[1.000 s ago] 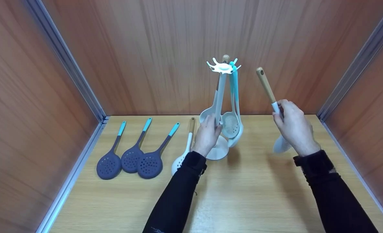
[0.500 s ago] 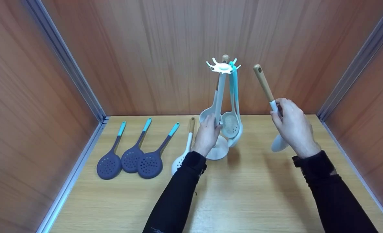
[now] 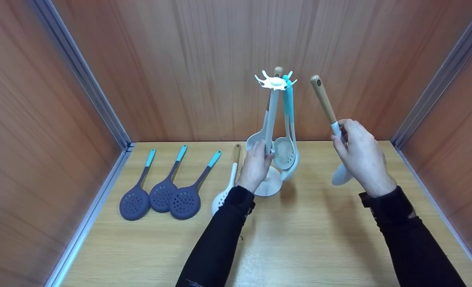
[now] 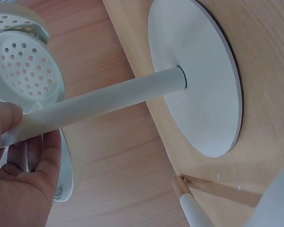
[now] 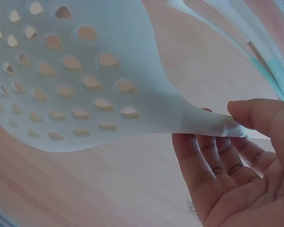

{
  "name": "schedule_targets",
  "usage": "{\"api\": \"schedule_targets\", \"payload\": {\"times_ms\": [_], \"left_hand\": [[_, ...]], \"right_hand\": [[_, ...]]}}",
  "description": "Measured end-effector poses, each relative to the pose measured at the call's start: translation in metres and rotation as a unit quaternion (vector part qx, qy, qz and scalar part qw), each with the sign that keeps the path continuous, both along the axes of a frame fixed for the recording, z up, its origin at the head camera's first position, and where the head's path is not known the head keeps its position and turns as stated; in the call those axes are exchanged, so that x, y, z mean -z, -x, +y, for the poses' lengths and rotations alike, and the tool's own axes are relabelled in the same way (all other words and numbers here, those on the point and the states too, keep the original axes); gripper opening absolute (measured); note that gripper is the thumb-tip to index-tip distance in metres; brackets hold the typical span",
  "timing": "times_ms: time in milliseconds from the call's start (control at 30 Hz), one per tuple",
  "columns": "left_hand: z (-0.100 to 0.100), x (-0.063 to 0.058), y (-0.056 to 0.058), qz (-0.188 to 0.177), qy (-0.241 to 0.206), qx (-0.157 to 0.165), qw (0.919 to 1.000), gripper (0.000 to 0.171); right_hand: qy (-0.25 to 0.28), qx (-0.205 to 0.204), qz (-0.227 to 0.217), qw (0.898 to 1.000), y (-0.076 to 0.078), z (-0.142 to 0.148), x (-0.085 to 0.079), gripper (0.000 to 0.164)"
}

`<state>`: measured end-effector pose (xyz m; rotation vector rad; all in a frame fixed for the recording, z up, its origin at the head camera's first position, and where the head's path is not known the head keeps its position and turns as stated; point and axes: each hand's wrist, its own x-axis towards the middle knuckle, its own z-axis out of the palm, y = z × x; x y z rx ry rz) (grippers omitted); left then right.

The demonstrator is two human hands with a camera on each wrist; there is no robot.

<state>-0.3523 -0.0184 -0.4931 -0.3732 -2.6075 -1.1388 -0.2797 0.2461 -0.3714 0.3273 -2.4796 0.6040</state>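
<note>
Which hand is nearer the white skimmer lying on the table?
Left. The left hand grips the stand just to the right of that skimmer; the right hand is farther right, beyond the stand, holding another skimmer.

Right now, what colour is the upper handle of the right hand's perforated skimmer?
The upper handle is wood-brown, seen best in the head view.

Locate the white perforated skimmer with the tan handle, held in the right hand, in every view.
Head: right of centre, the skimmer tilted, handle end uppermost.
Left wrist: not in it.
Right wrist: its perforated head fills the upper left.
Landmark shared by head and right wrist: the right hand on its shaft.
</note>
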Motion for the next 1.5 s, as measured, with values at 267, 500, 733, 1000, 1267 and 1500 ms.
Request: {"api": "schedule_targets", "payload": {"times_ms": [267,500,733,1000,1267,1500], "left_hand": [[0.000,0.001,-0.001,0.012,-0.006,0.007,0.9999,0.019],[0.001,0.002,0.000,0.016,-0.003,0.007,0.9998,0.019],[0.001,0.003,0.000,0.013,0.000,0.003,0.9999,0.019],[0.002,0.002,0.000,-0.002,-0.008,0.000,1.0000,0.019],[0.003,0.001,0.000,0.006,0.008,-0.002,1.0000,0.019],[0.003,0.001,-0.001,-0.009,0.006,-0.009,0.9999,0.021]], "right_hand": [[0.004,-0.007,0.036,0.999,-0.005,-0.005,-0.004,0.027],[0.004,-0.011,0.035,0.999,-0.011,-0.011,-0.009,0.029],[0.001,-0.010,0.034,0.999,-0.018,-0.016,-0.013,0.032],[-0.003,-0.017,0.042,0.999,-0.025,-0.023,-0.017,0.032],[-0.005,-0.027,0.055,0.998,-0.033,-0.029,-0.019,0.030],[-0.005,-0.037,0.051,0.998,-0.037,-0.034,-0.020,0.030]]}}
